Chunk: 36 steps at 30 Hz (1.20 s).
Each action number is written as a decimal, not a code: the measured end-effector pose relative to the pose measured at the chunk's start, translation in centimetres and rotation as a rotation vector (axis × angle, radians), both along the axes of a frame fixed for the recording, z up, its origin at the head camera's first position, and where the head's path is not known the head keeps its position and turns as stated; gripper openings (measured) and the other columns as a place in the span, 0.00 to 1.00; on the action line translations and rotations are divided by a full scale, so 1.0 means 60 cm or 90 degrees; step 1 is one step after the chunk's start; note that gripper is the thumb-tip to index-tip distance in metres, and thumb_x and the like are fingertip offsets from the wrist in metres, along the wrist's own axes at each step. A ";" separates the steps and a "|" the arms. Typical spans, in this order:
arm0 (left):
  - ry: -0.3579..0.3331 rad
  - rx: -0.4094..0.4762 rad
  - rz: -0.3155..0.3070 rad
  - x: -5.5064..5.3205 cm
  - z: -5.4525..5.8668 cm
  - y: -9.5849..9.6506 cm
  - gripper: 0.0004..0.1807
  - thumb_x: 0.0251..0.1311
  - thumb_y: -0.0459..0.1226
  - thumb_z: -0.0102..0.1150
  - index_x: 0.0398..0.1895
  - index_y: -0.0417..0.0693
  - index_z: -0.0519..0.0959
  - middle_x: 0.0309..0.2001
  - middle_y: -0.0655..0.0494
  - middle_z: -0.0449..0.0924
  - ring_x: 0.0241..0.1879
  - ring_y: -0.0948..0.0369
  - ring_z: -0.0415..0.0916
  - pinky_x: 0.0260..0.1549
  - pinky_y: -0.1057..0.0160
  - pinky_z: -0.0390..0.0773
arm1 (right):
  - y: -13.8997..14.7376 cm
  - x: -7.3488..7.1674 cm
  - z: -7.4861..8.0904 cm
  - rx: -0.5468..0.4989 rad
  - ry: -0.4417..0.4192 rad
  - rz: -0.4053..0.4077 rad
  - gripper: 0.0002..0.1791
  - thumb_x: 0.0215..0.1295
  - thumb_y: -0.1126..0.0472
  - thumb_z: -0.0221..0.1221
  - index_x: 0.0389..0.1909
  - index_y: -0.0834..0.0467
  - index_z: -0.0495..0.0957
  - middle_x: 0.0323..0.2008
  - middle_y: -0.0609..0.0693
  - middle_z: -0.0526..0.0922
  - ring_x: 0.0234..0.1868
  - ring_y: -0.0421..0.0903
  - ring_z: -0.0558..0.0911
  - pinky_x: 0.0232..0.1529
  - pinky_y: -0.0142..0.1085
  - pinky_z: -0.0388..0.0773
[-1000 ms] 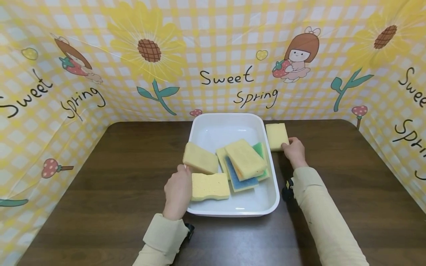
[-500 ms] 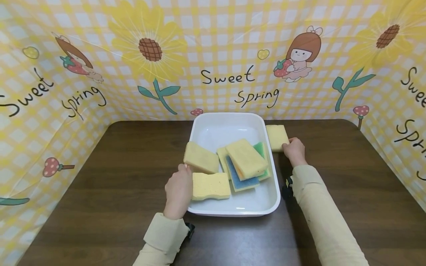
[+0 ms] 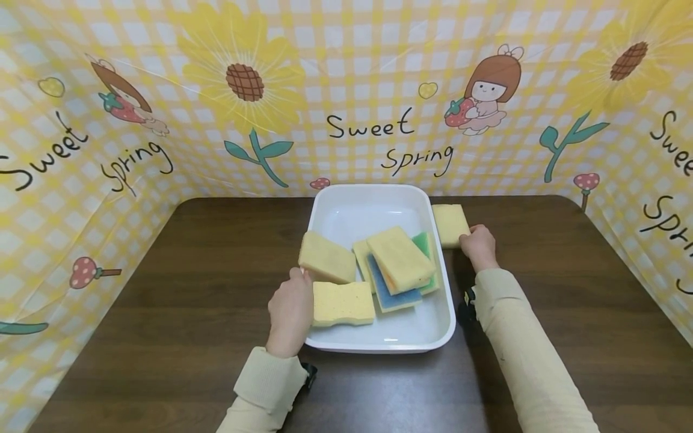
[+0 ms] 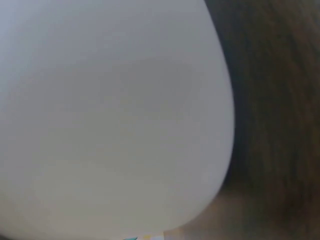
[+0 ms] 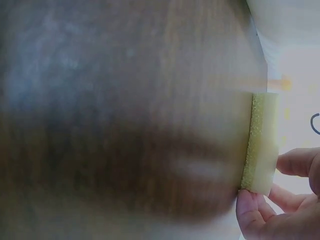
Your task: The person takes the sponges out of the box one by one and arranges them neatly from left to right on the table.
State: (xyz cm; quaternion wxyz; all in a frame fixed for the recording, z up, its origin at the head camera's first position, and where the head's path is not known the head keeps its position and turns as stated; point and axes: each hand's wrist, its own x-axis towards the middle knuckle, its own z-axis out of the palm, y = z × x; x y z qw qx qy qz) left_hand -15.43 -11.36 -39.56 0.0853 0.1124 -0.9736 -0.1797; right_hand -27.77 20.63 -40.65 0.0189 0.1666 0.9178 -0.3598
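Note:
A white plastic tray (image 3: 368, 207) stands on the table with several sponges in it. At its left side my left hand (image 3: 290, 313) grips the rim with curled fingers. Two yellow sponges lie nearest that hand: one sponge (image 3: 327, 258) tilts over the rim, and a wavy-edged sponge (image 3: 343, 303) lies just below it. Outside the tray, by its far right corner, my right hand (image 3: 479, 246) pinches a square yellow sponge (image 3: 450, 226) at its near right corner. In the right wrist view, thumb and fingers close on the end of this sponge (image 5: 260, 145), low over the table.
At the tray's right side, a yellow sponge (image 3: 400, 258) tops a pile with a blue-faced sponge (image 3: 391, 294) and a green-faced sponge (image 3: 422, 243). Behind the brown table (image 3: 162, 337) hangs a checked cloth (image 3: 335, 72). Tray wall (image 4: 115, 110) fills most of the left wrist view.
The sponge in my right hand has shifted a little toward the near side. My left hand, the tray and the piled sponges stay practically where they were.

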 end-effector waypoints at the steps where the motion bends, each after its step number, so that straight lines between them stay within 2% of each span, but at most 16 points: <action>1: -0.001 -0.001 0.000 0.000 0.000 0.000 0.18 0.73 0.39 0.39 0.32 0.32 0.70 0.20 0.37 0.77 0.21 0.43 0.79 0.16 0.48 0.75 | -0.001 0.001 0.001 0.003 0.001 0.000 0.26 0.63 0.64 0.42 0.59 0.76 0.64 0.58 0.73 0.71 0.59 0.66 0.71 0.62 0.51 0.67; 6: 0.001 -0.003 0.002 0.001 0.001 0.001 0.18 0.73 0.39 0.40 0.32 0.32 0.70 0.19 0.37 0.77 0.21 0.43 0.79 0.17 0.48 0.75 | -0.004 0.004 0.005 0.001 0.012 -0.011 0.26 0.63 0.65 0.41 0.59 0.76 0.65 0.58 0.75 0.70 0.60 0.68 0.69 0.62 0.52 0.66; 10: 0.001 -0.001 0.003 0.001 0.001 0.001 0.18 0.73 0.39 0.40 0.32 0.32 0.70 0.20 0.36 0.77 0.21 0.43 0.79 0.17 0.48 0.75 | -0.006 0.004 0.009 -0.042 0.011 -0.045 0.27 0.65 0.64 0.40 0.62 0.73 0.62 0.61 0.76 0.64 0.64 0.71 0.62 0.65 0.54 0.59; 15: 0.009 -0.001 0.005 0.002 0.000 0.001 0.18 0.73 0.38 0.40 0.31 0.32 0.70 0.20 0.36 0.77 0.21 0.42 0.79 0.17 0.47 0.75 | -0.012 0.004 0.035 -0.059 0.030 -0.044 0.27 0.68 0.62 0.40 0.67 0.69 0.58 0.64 0.75 0.57 0.65 0.70 0.56 0.65 0.54 0.56; 22: 0.003 -0.004 0.001 0.000 0.001 0.001 0.18 0.73 0.39 0.40 0.31 0.32 0.70 0.19 0.37 0.76 0.20 0.43 0.79 0.16 0.48 0.75 | -0.030 0.019 0.101 -0.021 0.061 0.047 0.28 0.71 0.60 0.40 0.69 0.65 0.55 0.66 0.74 0.52 0.65 0.69 0.54 0.62 0.56 0.59; 28: -0.006 -0.003 0.003 -0.001 0.000 0.002 0.18 0.73 0.39 0.40 0.32 0.32 0.70 0.19 0.37 0.76 0.21 0.43 0.79 0.17 0.48 0.75 | -0.061 0.057 0.145 0.013 0.092 0.149 0.26 0.72 0.60 0.42 0.68 0.64 0.58 0.64 0.70 0.61 0.65 0.68 0.58 0.61 0.57 0.62; 31: -0.003 -0.004 0.005 0.000 0.001 0.002 0.18 0.73 0.39 0.40 0.31 0.32 0.70 0.19 0.36 0.76 0.21 0.43 0.79 0.17 0.48 0.75 | -0.079 0.080 0.159 0.026 0.111 0.196 0.24 0.71 0.60 0.44 0.66 0.65 0.62 0.60 0.69 0.66 0.62 0.66 0.63 0.58 0.56 0.65; 36: -0.001 -0.003 0.007 0.000 0.002 0.002 0.18 0.73 0.39 0.40 0.31 0.32 0.70 0.20 0.36 0.77 0.21 0.42 0.79 0.17 0.47 0.75 | -0.104 0.110 0.167 0.065 0.136 0.267 0.21 0.70 0.61 0.48 0.60 0.68 0.68 0.50 0.67 0.74 0.50 0.60 0.72 0.48 0.50 0.72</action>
